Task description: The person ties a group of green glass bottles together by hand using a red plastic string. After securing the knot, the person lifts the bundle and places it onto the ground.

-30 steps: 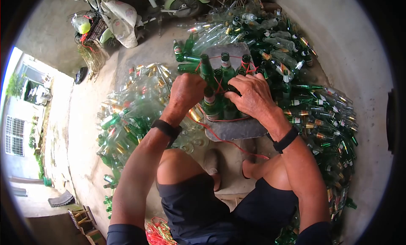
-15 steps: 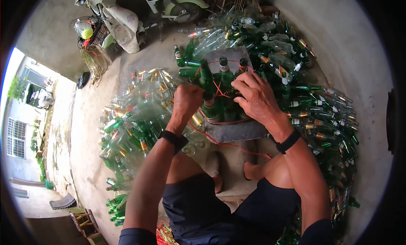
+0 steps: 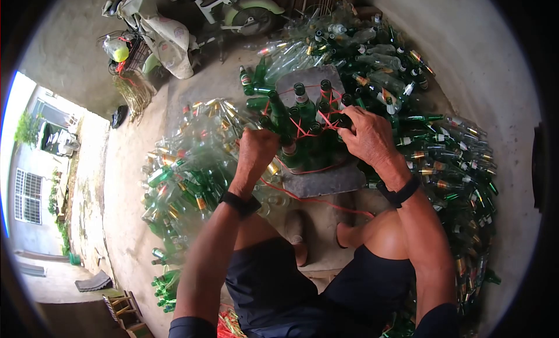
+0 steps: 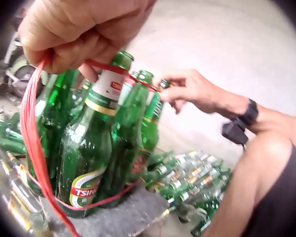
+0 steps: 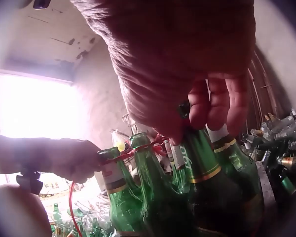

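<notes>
Several green bottles (image 3: 301, 108) stand upright in a cluster on a dark slab (image 3: 326, 185), with red cord (image 3: 300, 128) woven round their necks and another loop low round them. At the cluster's left, my left hand (image 3: 257, 154) is curled round the red cord; in the left wrist view the strand (image 4: 32, 123) hangs down from that fist beside a labelled bottle (image 4: 86, 158). On the other side my right hand (image 3: 371, 141) has its fingers round the neck of an outer bottle (image 5: 200, 158), where the cord passes. The fingertips are partly hidden.
Piles of loose bottles lie on the floor to the left (image 3: 198, 169) and right (image 3: 442, 163), and beyond the slab. A two-wheeler (image 3: 250, 17) and a covered vehicle (image 3: 163, 38) stand at the back. Red cord runs off the slab towards my feet.
My right hand has moved rightward from the middle of the cluster to its right edge, and red cord there is now visible across more necks. My left hand stays curled, slightly lower.
</notes>
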A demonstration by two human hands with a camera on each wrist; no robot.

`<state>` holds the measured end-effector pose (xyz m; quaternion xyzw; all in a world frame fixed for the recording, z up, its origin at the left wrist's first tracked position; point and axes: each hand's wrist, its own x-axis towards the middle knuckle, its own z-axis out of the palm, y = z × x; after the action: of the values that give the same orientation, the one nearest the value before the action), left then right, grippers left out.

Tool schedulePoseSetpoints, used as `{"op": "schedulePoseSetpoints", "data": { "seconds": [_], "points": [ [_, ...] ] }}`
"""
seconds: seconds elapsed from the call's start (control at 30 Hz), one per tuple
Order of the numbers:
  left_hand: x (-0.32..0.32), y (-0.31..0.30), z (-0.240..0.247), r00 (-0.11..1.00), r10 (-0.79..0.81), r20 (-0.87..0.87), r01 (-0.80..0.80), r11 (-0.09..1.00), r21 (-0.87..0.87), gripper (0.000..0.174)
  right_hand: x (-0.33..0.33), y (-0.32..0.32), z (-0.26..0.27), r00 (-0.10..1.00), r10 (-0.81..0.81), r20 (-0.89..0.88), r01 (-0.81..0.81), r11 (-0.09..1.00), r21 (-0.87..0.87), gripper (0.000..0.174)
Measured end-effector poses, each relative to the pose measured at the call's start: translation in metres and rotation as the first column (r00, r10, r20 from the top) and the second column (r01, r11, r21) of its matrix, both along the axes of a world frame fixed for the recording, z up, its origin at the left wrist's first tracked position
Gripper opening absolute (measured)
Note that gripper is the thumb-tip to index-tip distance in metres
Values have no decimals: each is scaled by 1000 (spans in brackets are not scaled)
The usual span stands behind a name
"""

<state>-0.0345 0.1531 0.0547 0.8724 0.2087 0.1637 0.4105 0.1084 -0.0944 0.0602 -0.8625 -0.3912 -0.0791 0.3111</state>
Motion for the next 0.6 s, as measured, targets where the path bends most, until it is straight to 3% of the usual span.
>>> {"op": "schedulePoseSetpoints", "data": {
  "seconds": [0.13, 0.27, 0.33, 0.6],
  "points": [
    [-7, -36, -3, 998, -44, -46, 45, 999, 4, 25, 23, -6, -8, 992, -24, 121, 22, 1000, 17, 36],
    [-6, -86, 5, 992, -4, -124, -14, 989, -148, 29, 36, -7, -5, 987, -76, 143, 77, 997, 0, 42],
    [-5, -109, 2, 997, 83, 4, -79, 955, -285, 30, 39, -5, -7, 975, -125, 185, 126, 992, 2, 45],
    [-12, -127, -14, 967, 210, 145, -111, 859, -499, 26, 40, -6, -19, 977, -135, 162, 129, 990, 47, 50]
  ]
}}
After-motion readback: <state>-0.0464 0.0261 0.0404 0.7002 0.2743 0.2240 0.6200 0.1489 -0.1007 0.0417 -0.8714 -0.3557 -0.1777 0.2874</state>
